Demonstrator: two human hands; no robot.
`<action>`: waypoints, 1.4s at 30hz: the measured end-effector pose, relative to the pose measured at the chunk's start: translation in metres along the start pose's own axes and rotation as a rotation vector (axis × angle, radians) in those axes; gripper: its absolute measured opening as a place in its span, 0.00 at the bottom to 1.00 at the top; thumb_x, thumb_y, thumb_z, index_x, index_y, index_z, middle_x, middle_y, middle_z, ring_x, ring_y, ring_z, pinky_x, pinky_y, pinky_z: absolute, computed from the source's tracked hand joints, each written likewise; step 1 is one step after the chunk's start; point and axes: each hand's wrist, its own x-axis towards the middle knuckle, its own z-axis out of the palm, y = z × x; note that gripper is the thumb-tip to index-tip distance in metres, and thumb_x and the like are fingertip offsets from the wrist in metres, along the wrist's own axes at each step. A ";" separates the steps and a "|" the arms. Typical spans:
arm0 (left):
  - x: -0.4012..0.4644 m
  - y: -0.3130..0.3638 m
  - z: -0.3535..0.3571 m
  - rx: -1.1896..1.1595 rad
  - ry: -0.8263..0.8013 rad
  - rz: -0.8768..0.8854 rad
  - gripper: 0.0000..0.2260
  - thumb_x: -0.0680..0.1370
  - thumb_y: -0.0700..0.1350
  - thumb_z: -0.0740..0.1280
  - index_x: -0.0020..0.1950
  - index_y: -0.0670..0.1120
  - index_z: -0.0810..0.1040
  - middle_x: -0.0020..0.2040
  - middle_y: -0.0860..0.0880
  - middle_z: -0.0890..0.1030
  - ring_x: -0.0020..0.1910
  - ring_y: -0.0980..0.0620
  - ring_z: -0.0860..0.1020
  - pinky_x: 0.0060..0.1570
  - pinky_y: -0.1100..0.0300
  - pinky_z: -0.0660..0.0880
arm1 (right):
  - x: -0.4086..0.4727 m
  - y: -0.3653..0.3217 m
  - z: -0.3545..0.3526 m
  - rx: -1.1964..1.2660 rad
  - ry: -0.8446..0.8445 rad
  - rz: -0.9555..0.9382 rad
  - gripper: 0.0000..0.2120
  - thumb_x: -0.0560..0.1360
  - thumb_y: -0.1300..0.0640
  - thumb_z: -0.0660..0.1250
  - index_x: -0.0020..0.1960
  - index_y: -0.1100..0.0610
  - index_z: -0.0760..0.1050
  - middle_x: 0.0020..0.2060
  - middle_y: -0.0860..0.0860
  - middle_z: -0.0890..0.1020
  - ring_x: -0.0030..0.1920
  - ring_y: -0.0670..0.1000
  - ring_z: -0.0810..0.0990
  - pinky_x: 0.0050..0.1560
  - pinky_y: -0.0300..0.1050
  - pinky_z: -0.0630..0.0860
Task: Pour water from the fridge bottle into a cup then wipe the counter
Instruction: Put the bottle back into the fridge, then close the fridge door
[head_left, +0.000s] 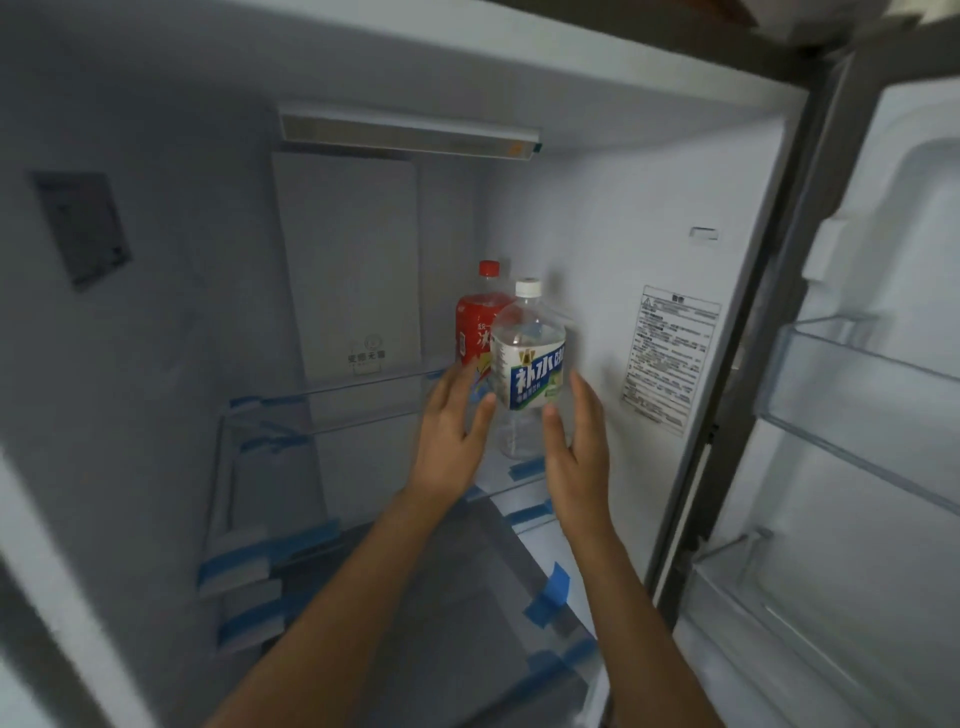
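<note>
White-lined fridge interior (597, 234), door open at right, door bins (857, 395) bare. Glass shelf (363, 395) with blue tape along its edges; both bottles stand near its right end, close to the right wall.

Red bottle (475, 322), red cap, upright, just behind and left of the water bottle, apparently touching it.

Water bottle (527, 364), clear, white cap, blue-and-white label, upright at the shelf's front right.

Left hand (449, 441), fingers spread, beside the bottle's left flank; contact not certain. Right hand (576, 447), fingers apart, beside its right flank; likewise not closed on it. Neither grips yet.

Task status: first step, fetching; cup and counter not in view.

Risks, judged: a chilled bottle may be slick and slip from a loose two-handed hold; lifting it out could knock over the red bottle behind.
</note>
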 end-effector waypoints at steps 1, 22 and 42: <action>-0.009 -0.001 -0.006 0.055 -0.002 -0.011 0.21 0.82 0.51 0.59 0.74 0.46 0.66 0.73 0.43 0.67 0.72 0.46 0.66 0.70 0.51 0.65 | -0.010 -0.005 -0.003 -0.033 -0.001 -0.004 0.23 0.81 0.53 0.58 0.75 0.53 0.59 0.67 0.43 0.65 0.69 0.41 0.63 0.67 0.36 0.62; -0.303 0.049 -0.082 0.684 -0.217 0.226 0.17 0.69 0.41 0.75 0.57 0.41 0.80 0.55 0.40 0.80 0.53 0.36 0.79 0.52 0.42 0.76 | -0.285 -0.069 -0.142 -0.758 -0.228 -0.117 0.21 0.78 0.47 0.55 0.61 0.59 0.77 0.57 0.56 0.80 0.57 0.56 0.78 0.52 0.51 0.80; -0.528 0.242 0.012 0.575 -0.433 0.300 0.18 0.70 0.43 0.74 0.59 0.41 0.79 0.57 0.39 0.80 0.55 0.37 0.79 0.52 0.42 0.77 | -0.486 -0.121 -0.410 -1.024 -0.144 0.017 0.19 0.79 0.51 0.55 0.58 0.61 0.78 0.55 0.59 0.79 0.58 0.60 0.77 0.56 0.56 0.77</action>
